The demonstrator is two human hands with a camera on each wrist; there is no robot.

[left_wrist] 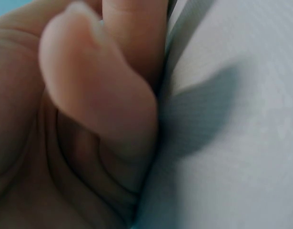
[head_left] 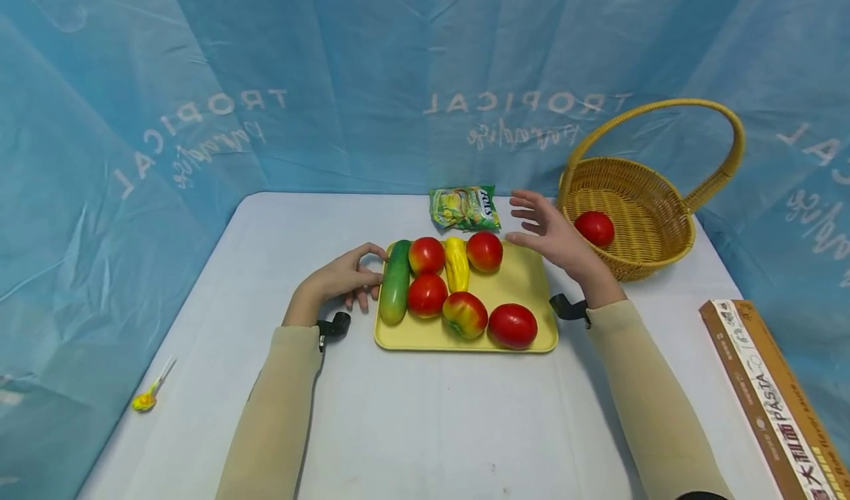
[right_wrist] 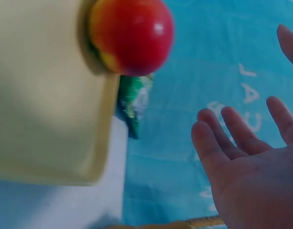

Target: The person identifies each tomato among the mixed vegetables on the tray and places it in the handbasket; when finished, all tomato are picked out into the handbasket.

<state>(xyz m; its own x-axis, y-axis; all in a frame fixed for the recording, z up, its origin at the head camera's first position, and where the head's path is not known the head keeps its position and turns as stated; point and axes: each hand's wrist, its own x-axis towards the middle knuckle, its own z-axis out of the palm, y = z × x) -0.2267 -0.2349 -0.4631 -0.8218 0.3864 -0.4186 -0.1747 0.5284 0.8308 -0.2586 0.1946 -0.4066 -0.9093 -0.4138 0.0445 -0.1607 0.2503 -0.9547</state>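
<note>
At the left side of a yellow tray [head_left: 531,279] is my left hand [head_left: 339,275], its thumb and forefinger by the rim and the other fingers loosely bent. A green cucumber [head_left: 395,282] lies just inside that rim. Close up in the left wrist view, the left thumb [left_wrist: 98,81] shows nothing clearly held. Beside the cucumber lie several red and yellow round fruits [head_left: 427,295], a long yellow fruit [head_left: 457,264] and a deep red oval one [head_left: 513,326]. Raised over the tray's far right corner, my right hand [head_left: 551,231] has spread fingers and holds nothing.
A wicker basket [head_left: 637,220] with a tall handle stands at the back right, a red fruit [head_left: 594,228] inside. Behind the tray lies a green snack packet [head_left: 465,207]. A long pasta box [head_left: 773,404] is at the right edge, a yellow lollipop [head_left: 144,400] at left.
</note>
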